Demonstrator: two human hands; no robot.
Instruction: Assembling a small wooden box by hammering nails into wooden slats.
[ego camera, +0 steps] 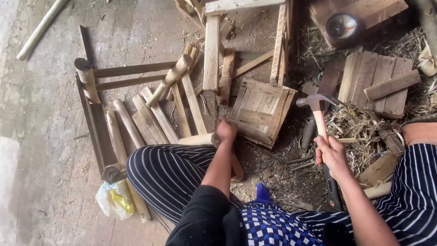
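Note:
My right hand [333, 155] grips the wooden handle of a claw hammer [315, 104], whose steel head is raised above the straw-strewn ground. My left hand [226, 130] is closed on a pale round wooden piece [196, 139] lying across my left knee, beside a small square slatted panel [261, 112]. My legs in striped trousers spread to both sides, with a blue checked cloth between them.
A wooden frame of round posts and rails [98, 109] lies on the concrete floor at left, with loose slats beside it. A plastic bag [114, 198] lies near my knee. More slatted panels [378, 82], boards and straw lie at right. A dark tool handle [332, 189] lies under my right arm.

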